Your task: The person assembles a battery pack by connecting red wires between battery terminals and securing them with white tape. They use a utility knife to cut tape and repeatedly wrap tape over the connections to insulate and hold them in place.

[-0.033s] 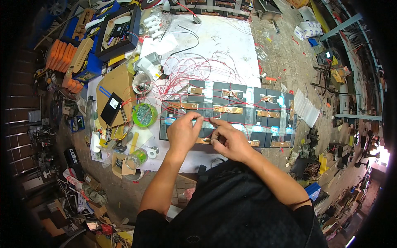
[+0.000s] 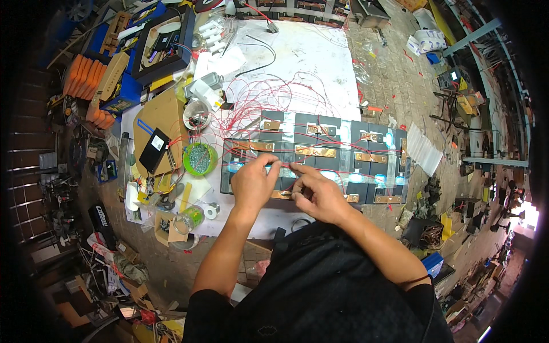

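A battery pack [image 2: 360, 171] of dark cells with copper strips lies in front of me on the table, clear tape running across it. Over its near left part, my left hand [image 2: 253, 182] is closed, thumb and forefinger pinched on a thin red wire [image 2: 320, 170]. Close by on the right is my right hand [image 2: 320, 196]. Its forefinger reaches toward the left fingertips along the wire, while the other fingers curl in; what they hold, if anything, is hidden. A copper strip [image 2: 314, 151] shows just beyond the hands. Many more red wires [image 2: 260, 103] loop over the far side of the pack.
Left of the pack stand a green tub of small parts [image 2: 200, 159], a white tub [image 2: 197, 115], a glass jar [image 2: 189, 220] and a solder spool [image 2: 212, 210]. A black box with leads [image 2: 154, 150] rests on cardboard [image 2: 166, 108]. Another pack [image 2: 291, 12] sits at the far edge.
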